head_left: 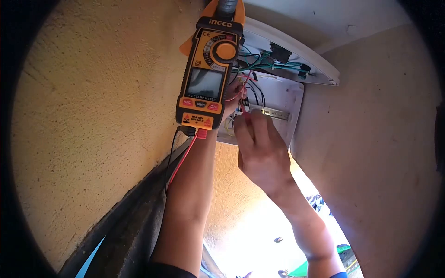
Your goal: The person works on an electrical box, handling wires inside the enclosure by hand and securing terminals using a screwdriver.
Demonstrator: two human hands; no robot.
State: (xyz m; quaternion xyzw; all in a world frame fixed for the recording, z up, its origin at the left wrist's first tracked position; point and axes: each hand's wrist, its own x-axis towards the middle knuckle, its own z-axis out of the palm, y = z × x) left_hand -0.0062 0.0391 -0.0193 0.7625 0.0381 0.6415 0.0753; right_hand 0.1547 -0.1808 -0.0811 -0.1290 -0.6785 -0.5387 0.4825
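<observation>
My right hand [264, 148] is closed around a red-handled screwdriver [244, 110]. Its tip points up at a small dark breaker [244, 101] in the open white electrical box [296, 99]. Most of the shaft is hard to make out. Beside the breaker is my left hand [233, 95], with curled fingers among red and black wires [254, 88]. An orange and black clamp meter [204, 76] hides part of that hand, so what its fingers grip is unclear.
The meter hangs from a grey conduit [227, 6], its black and red leads [183, 162] trailing down. The box's cover [296, 44], with green wires behind it, hangs above. A metal rail [278, 113] crosses the box. Yellow wall [92, 92] stands left, pale wall [371, 116] right.
</observation>
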